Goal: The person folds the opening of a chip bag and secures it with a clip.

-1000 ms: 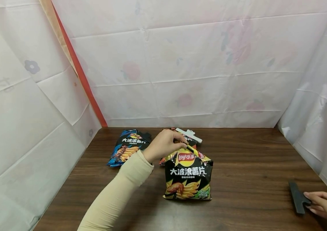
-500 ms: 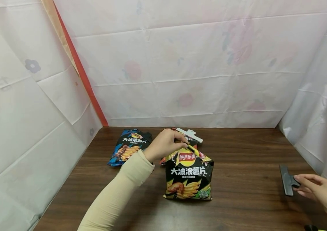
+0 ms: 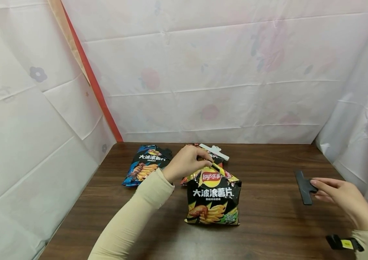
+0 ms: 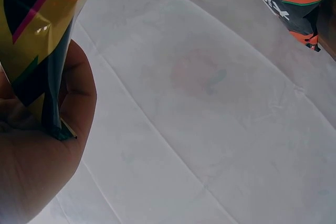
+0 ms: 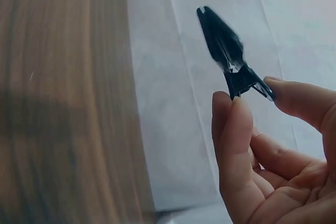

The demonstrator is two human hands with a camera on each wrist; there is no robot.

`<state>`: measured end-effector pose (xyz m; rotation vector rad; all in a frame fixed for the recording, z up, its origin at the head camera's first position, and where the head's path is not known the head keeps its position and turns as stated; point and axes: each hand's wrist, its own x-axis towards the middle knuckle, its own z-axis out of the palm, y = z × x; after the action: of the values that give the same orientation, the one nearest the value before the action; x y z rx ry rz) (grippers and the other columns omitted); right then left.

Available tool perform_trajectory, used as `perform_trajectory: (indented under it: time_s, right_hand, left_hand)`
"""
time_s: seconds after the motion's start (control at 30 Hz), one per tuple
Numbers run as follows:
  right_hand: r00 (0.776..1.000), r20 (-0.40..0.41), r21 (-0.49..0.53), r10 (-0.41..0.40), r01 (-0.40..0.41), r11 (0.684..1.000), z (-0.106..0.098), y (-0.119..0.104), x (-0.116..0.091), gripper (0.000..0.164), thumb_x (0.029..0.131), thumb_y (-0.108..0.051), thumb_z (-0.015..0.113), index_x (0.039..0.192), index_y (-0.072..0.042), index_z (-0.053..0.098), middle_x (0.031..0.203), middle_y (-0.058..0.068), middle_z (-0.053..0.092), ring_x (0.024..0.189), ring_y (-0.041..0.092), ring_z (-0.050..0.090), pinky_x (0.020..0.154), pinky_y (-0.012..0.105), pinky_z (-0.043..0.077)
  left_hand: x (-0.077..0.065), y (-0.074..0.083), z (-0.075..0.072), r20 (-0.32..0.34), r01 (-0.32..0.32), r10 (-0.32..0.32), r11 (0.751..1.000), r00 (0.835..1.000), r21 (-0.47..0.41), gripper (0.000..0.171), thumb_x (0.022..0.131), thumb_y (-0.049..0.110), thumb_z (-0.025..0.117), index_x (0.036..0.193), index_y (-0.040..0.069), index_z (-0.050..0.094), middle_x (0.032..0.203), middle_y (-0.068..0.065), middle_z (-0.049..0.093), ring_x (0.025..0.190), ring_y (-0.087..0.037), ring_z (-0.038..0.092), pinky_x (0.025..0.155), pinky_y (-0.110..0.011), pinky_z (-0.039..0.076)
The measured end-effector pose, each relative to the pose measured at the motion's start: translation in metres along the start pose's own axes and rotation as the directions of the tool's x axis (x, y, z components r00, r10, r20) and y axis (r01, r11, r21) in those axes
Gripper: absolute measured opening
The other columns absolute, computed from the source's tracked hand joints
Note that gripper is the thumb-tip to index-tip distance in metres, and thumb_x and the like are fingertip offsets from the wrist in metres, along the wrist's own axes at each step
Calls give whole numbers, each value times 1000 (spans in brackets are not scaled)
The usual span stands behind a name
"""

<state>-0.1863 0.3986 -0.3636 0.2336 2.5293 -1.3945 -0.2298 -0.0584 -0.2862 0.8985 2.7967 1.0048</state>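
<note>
My left hand (image 3: 187, 162) pinches the gathered top of a black-and-yellow chip bag (image 3: 213, 202), which stands upright on the table with its front facing me. In the left wrist view the bag (image 4: 31, 14) hangs down into the fingers of my left hand (image 4: 39, 171). On the right, my right hand (image 3: 343, 196) pinches a black bag clip (image 3: 304, 189) and holds it in the air, apart from the bag. The right wrist view shows the clip (image 5: 220, 38) side-on, thumb on one handle and fingertips on the other; its jaws look closed.
A blue-and-black chip bag (image 3: 141, 169) lies at the back left. Behind the held bag is an orange-and-black chip bag (image 4: 310, 3), partly hidden, with a white clip (image 3: 214, 151) at its top. White sheets (image 3: 210, 72) surround the brown table (image 3: 268, 224) on three sides.
My right hand has brought the black bag clip left and farther from me, closer to the chip bag. My left hand and its bag have stayed in place.
</note>
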Motion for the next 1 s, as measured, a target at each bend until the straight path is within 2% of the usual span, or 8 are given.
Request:
perform_trajectory:
  time_s: [0.13,0.33,0.4,0.5,0.6,0.67,0.8,1.0]
  right_hand:
    - [998,38,61,-41,39,997,6,-15,5,65,96,-43,60,137,5,50,96,-21,60,84,2,71,77,24,57]
    - [992,73,150,-106,94,984,16,-36,13,43,96,-37,62,130,-10,59,97,-21,59,85,4,71,79,24,57]
    - [988,82,173,-130,114,978,19,-44,14,34,97,-36,62,124,-16,62,98,-20,60,86,4,71,79,24,57]
    - [980,96,216,-172,148,965,23,-54,15,25,98,-31,61,119,-20,63,98,-17,63,87,6,72,80,26,57]
    - [973,99,219,-210,185,958,27,-66,16,30,98,-30,61,123,-14,62,97,-15,65,87,7,72,80,26,58]
    - [971,96,186,-221,200,962,30,-74,16,38,98,-33,61,128,-10,60,98,-16,66,87,6,72,79,25,57]
    - [963,102,109,-248,237,965,36,-92,16,62,97,-38,61,139,7,49,101,-14,68,89,4,71,78,23,57]
    - [951,127,42,-283,280,959,45,-115,15,62,96,-43,61,138,2,52,108,-12,67,92,5,70,80,23,56]
  left_hand:
    - [0,0,0,-1,1,-1,1000,1000,6,12,93,22,68,99,18,78,98,2,75,44,-7,38,52,-22,35]
    - [1,-1,1,0,-7,7,1000,1000,17,11,93,22,69,99,18,78,100,1,75,52,-6,50,57,-22,39]
    - [1,-2,1,-1,-11,11,1000,1000,17,11,93,22,69,99,18,78,99,1,75,51,-6,49,56,-22,39]
    - [1,-2,1,-2,-13,13,1000,1000,14,11,93,21,69,98,18,78,99,1,75,49,-6,44,55,-21,37]
    - [2,-2,0,-3,-12,12,1000,1000,14,11,93,21,69,98,18,78,99,1,75,47,-6,39,54,-21,35]
    - [1,-1,0,-3,-9,9,1000,1000,14,11,93,21,69,98,18,78,100,1,75,46,-6,38,54,-21,35]
    - [1,-1,0,-5,-5,5,1000,1000,14,11,93,21,69,99,18,78,101,1,75,44,-6,36,53,-21,34]
    - [0,-2,0,-9,-8,8,1000,1000,4,11,93,21,69,98,18,78,99,1,75,44,-6,36,52,-21,34]
